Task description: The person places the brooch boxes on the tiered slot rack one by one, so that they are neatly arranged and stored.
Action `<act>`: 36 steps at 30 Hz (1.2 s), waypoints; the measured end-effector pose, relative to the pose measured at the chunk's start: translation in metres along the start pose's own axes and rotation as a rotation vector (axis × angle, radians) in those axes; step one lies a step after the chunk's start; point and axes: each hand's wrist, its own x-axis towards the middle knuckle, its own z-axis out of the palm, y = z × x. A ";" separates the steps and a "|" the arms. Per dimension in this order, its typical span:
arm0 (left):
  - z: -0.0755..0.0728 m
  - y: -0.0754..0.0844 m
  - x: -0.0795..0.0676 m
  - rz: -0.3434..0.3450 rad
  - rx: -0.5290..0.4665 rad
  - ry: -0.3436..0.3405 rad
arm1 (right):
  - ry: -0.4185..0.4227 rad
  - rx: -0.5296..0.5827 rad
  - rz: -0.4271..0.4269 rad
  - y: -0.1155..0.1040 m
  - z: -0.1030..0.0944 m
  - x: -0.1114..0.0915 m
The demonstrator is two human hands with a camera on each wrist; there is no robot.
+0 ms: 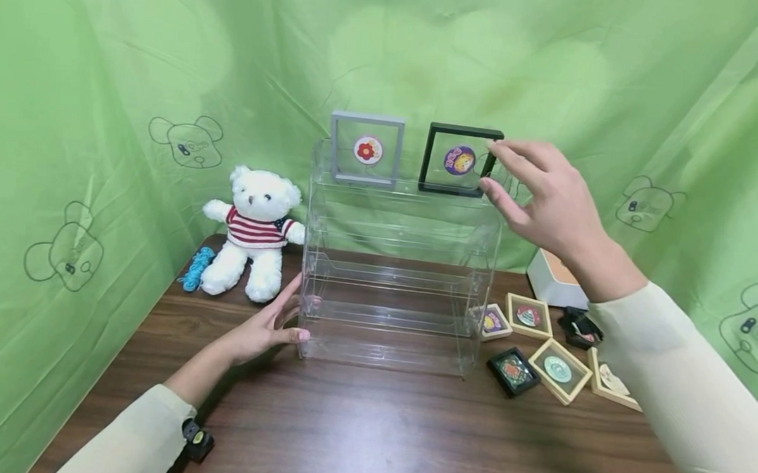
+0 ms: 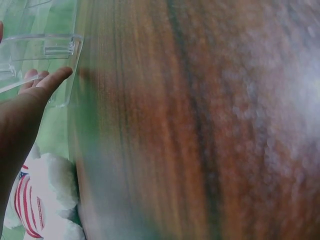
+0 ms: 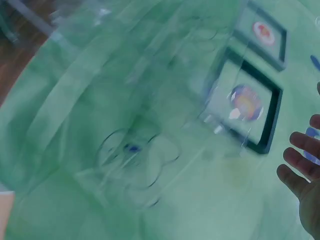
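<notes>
Right now, everything is ordered around the clear stepped rack (image 1: pixel 383 352), which stands on the table (image 1: pixel 371 427). The black frame (image 1: pixel 461 159) is upright on the rack's top tier, toward its right end, face turned to the person. It is close to square, so no long axis stands out. The right hand (image 1: pixel 549 191) is much the nearer: it hangs just off the rack's upper right, thumb and fingers parted at the frame's right edge. It looks released, and the right wrist view shows a gap to the frame; whether a fingertip touches, I cannot tell. The left hand (image 1: pixel 263 330) lies low at the rack's left side, fingers fairly straight, thumb against the front corner, seeming to rest there rather than clench.

A grey frame (image 1: pixel 367 150) stands left of the black one on the same tier. Right of the rack's foot lie more small frames (image 1: pixel 559 370); left of it sits a white bear (image 1: pixel 257 220) in a striped top.

As for writing, the purple badge in the black frame and the red-flower badge in the grey one carry small lettering, too fine to read. No brand is legible.
</notes>
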 end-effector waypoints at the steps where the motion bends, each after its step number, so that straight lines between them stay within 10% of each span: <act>1: 0.000 0.000 0.000 -0.004 0.002 0.002 | 0.003 -0.001 0.019 0.004 -0.003 -0.006; 15: 0.000 0.000 0.000 0.006 -0.006 0.006 | -0.117 -0.009 0.274 0.050 -0.015 -0.100; 36: 0.000 -0.002 0.002 0.020 0.021 -0.013 | -0.419 0.013 0.482 0.109 0.037 -0.236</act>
